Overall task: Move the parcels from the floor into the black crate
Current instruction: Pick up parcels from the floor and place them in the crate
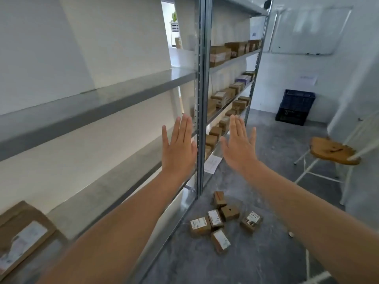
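You held your left hand (178, 149) and right hand (240, 148) out flat, fingers (185, 128) straight, apart, empty. The parcels (215, 219) lay clustered on the floor (266, 259); the black crate (295, 107) stood well apart. The task seemed unstarted: next, stoop and grasp one.

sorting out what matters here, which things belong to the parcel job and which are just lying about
Job: six parcels on the floor; black crate; left hand and right hand, both open, empty.
Lying about: boxes on the shelves; wooden-seat chair; whiteboard; paper sheet on the floor.
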Available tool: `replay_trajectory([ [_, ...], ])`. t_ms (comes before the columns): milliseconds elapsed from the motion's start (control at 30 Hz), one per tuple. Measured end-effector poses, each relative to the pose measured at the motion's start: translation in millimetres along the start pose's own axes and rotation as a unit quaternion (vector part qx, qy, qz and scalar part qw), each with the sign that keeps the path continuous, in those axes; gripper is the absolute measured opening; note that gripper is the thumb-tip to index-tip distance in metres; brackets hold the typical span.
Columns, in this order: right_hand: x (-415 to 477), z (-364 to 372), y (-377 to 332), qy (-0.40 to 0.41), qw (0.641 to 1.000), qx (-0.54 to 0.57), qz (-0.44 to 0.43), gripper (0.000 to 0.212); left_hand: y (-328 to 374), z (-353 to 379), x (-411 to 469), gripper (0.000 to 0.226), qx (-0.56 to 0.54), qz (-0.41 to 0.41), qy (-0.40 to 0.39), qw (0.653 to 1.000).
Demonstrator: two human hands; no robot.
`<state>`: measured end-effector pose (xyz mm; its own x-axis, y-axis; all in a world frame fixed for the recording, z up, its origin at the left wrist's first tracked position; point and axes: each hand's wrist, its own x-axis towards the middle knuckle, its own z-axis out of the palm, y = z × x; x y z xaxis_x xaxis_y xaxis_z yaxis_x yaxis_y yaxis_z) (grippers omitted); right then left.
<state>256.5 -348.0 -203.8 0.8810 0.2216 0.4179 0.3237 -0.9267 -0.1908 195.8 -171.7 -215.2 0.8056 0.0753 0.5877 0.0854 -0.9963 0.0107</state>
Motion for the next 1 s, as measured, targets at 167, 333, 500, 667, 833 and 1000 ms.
replay_trajectory([
  [167,1,21,-5,-0.018,0.999,-0.024,0.044,0.068,-23,36,11,0.066,-0.049,0.001,-0.027,0.998],
  [333,-15,43,-3,-0.037,0.994,-0.025,0.105,0.069,-33,71,1,0.067,-0.088,0.026,-0.076,0.993],
  [500,-33,64,11,-0.062,0.985,-0.028,0.157,0.069,-27,87,-14,0.065,-0.119,0.052,-0.121,0.984],
  [667,-27,78,25,-0.075,0.979,0.010,0.188,0.069,-12,98,-2,0.065,-0.134,0.039,-0.150,0.979],
  [833,-10,91,47,-0.084,0.980,0.032,0.180,0.069,8,115,14,0.067,-0.126,0.034,-0.151,0.980],
  [1000,11,105,81,-0.104,0.984,0.028,0.142,0.068,32,141,33,0.067,-0.090,0.021,-0.165,0.982],
])
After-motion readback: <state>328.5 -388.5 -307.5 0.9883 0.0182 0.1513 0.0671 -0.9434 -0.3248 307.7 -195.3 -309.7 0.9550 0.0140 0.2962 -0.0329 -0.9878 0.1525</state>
